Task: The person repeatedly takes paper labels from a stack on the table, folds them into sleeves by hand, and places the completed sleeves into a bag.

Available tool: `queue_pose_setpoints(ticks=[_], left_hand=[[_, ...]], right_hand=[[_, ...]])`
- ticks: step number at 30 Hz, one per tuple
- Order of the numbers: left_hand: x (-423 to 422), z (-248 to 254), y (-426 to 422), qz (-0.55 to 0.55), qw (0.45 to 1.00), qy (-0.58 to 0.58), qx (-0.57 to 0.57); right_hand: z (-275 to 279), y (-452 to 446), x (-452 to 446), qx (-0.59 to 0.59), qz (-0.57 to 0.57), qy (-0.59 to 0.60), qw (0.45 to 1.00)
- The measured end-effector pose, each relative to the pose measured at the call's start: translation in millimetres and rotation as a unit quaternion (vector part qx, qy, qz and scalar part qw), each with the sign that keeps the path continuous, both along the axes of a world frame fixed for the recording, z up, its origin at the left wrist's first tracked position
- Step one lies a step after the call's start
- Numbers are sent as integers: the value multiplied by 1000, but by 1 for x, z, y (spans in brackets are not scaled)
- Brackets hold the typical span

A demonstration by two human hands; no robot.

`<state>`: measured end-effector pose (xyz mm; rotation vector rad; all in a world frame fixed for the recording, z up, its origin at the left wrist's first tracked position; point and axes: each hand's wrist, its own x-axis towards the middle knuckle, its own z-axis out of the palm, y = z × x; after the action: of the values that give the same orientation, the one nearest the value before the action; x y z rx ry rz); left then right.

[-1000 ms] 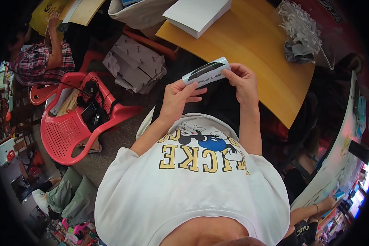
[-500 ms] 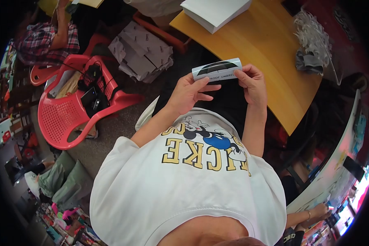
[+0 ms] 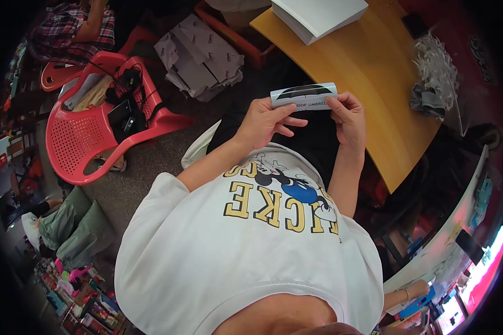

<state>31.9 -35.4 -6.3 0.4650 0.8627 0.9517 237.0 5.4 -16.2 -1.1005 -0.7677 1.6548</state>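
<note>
Across both hands lies a curled, glossy label [image 3: 303, 97], pale with a black umbrella picture and partly covered lettering that reads "OOF UMBREL". At its left end, my left hand [image 3: 267, 121] grips it with the thumb on the front, the other fingers stretched out below. My right hand [image 3: 350, 119] pinches the right end between thumb and bent fingers. Whether the label is a closed tube or a curled sheet, I cannot tell.
A yellow wooden table [image 3: 369, 72] is ahead to the right, bearing a white paper stack [image 3: 321, 17] and a bundle of white strips [image 3: 439, 67]. On the left stands a red plastic chair [image 3: 75, 134] with cables on it. Wrapped grey packages [image 3: 201, 56] sit on the floor.
The view has shifted slightly, so the surroundings sit differently in it. Both hands keep hold of the label, which is turned a little more level.
</note>
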Motion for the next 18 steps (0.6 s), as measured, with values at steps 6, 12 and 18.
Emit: queue_pose_setpoints(ticks=[6,12,18], left_hand=[[2,-7,-1,26,1000,-2,13],[-1,-10,1,57,996,6,64],[-4,-13,1,46,995,31,82]], right_hand=[[-1,-1,-3,3,11,-27,1000],[-6,-2,-5,-6,22,-13,1000],[-9,-5,-5,-9,41,-5,999]])
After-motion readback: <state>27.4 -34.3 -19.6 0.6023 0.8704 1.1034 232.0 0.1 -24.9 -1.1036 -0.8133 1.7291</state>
